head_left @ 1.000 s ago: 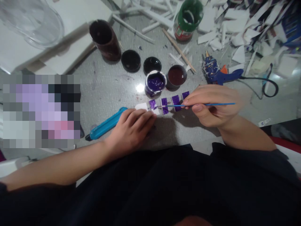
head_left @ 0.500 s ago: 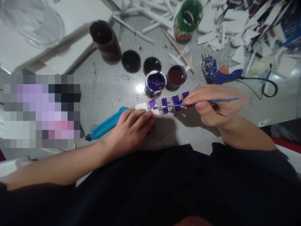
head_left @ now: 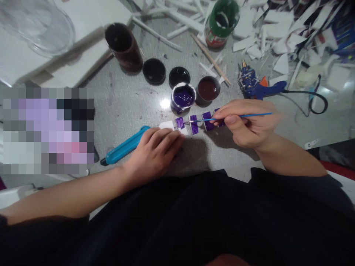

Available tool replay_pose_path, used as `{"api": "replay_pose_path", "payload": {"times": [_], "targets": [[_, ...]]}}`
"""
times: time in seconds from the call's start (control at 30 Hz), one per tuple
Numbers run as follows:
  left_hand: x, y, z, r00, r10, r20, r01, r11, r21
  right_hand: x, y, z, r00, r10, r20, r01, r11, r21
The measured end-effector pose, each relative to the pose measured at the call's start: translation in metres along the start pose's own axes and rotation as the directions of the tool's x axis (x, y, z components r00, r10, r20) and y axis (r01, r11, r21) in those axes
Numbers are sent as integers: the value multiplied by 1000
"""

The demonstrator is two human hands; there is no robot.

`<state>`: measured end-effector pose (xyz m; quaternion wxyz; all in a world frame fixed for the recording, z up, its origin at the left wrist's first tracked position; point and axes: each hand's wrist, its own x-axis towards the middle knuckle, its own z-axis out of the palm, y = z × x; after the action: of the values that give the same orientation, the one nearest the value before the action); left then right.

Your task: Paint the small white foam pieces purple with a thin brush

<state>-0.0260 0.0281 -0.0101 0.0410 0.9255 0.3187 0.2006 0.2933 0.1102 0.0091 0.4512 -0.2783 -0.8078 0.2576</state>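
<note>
Pinching a slim brush (head_left: 200,120) nearly level, the right hand (head_left: 251,127) holds its tip beside a part-purple rectangle (head_left: 180,122) on the grainy grey table (head_left: 133,107). The left hand (head_left: 159,149) lies palm-down, fingers bent at the rectangle's white edge, grip hidden. A round pot (head_left: 179,108) holds glossy paint (head_left: 183,96).

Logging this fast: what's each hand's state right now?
Left hand: at a white piece; open or closed can't be told.
Right hand: closed, holding a paintbrush.

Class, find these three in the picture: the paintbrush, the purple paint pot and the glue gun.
Paintbrush (head_left: 203,120): head view, front of its blue handle.
Purple paint pot (head_left: 183,84): head view, white far rim.
Glue gun (head_left: 264,89): head view, blue handle.
</note>
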Motion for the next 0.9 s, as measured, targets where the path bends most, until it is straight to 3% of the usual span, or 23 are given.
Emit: {"api": "replay_pose_path", "payload": {"times": [0.13,0.3,0.47,0.63,0.8,0.9], "targets": [[-1,0,1,1000,4,2,-4,1000,-2,-2,0,2,997,41,-63,-40,999,13],[-6,1,5,999,-37,14,37,999,-33,-1,-1,2,999,44,14,-45,998,52],[-9,1,8,998,-51,24,52,998,-45,0,-2,2,996,66,-59,-65,998,27],[-8,1,7,998,-50,31,51,998,-39,-3,0,2,996,85,22,-86,994,61],[-5,1,6,1000,-17,-21,16,1000,-24,-1,2,4,997,56,-59,-51,996,74],[-6,1,6,1000,-28,13,28,999,-32,1,1,3,998,67,9,-68,993,98]]}}
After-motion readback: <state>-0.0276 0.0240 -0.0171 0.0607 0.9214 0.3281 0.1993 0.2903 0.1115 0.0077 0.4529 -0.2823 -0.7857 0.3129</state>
